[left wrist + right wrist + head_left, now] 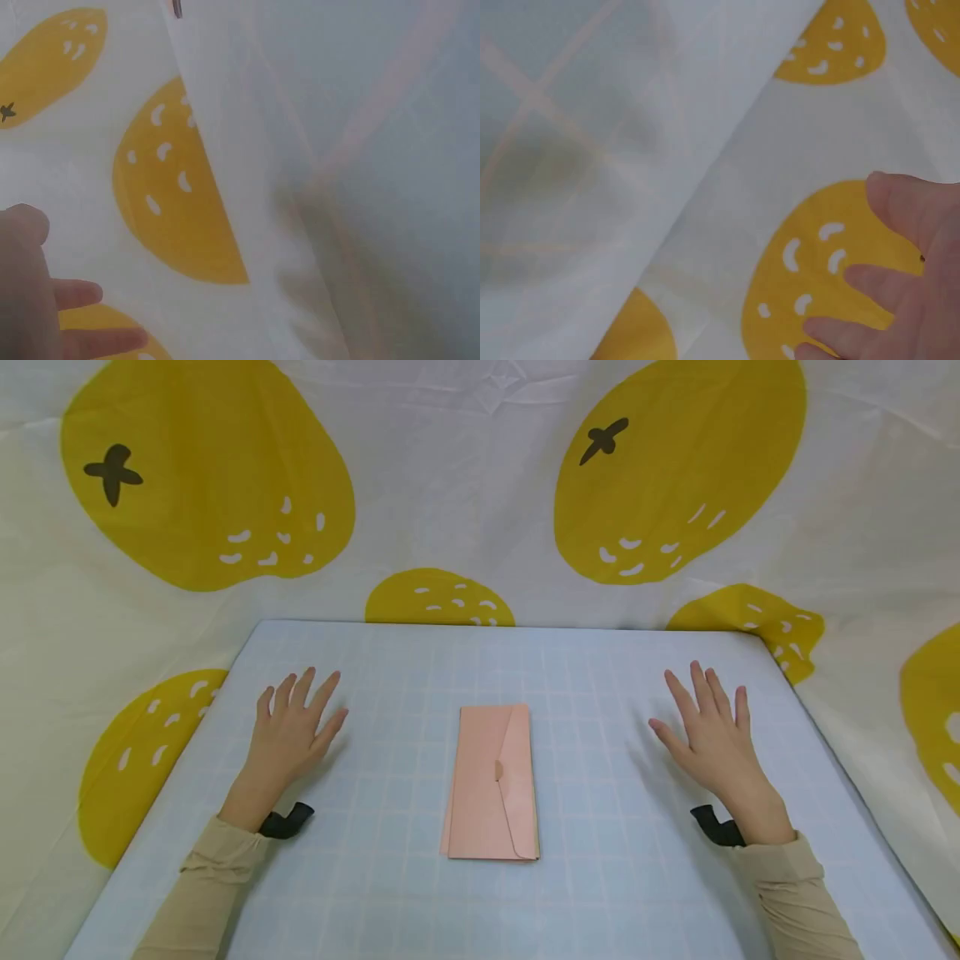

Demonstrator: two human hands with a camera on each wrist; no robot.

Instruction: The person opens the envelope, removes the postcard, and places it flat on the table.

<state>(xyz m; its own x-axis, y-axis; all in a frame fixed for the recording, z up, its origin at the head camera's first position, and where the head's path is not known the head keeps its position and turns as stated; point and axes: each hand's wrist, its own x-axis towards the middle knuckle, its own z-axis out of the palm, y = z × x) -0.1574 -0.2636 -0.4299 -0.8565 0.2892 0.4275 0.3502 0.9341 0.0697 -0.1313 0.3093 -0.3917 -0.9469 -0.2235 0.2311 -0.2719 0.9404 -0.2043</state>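
A small stack of pink envelopes (480,785) lies flat near the middle of the table, its long side running away from me. The top one shows its flap along the right side, with a small tab at the flap's middle. To the left of the stack, my left hand (288,735) is spread with fingers apart and holds nothing. My right hand (716,739) is likewise spread, to the right of the stack and apart from it. In the wrist views, the left fingers (105,341) and right fingers (847,337) show with nothing between them.
The table (375,710) has a pale blue cover with a light grid. Behind and beside it hangs a white cloth (450,485) printed with large yellow fruit shapes. A black wrist mount (288,821) sits at my left cuff, another black mount (716,827) at my right.
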